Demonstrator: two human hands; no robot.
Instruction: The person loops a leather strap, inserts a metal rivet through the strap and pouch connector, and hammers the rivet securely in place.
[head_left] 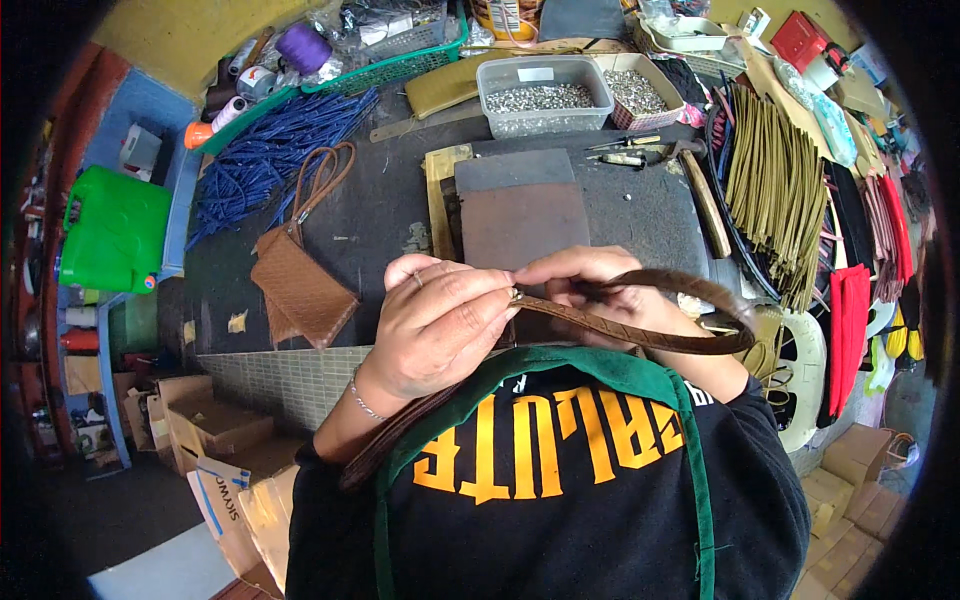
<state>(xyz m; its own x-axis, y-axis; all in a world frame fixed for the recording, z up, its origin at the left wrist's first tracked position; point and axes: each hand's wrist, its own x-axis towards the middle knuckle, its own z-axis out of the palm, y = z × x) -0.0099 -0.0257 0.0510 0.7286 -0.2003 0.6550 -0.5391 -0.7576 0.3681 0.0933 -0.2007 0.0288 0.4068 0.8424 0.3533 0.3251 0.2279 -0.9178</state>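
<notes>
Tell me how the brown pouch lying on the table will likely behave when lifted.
The brown pouch is probably light for its size, since it lies flat with little bulk. It may flex somewhat, as its body looks thin. Its strap would likely dangle or swing, being a slender loop at one end.

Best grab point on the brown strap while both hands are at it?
Probably pinch the brown strap at its outer bend, coming from the right: it bows out there, clear of the fingers, while the left hand and right hand meet farther left.
</notes>
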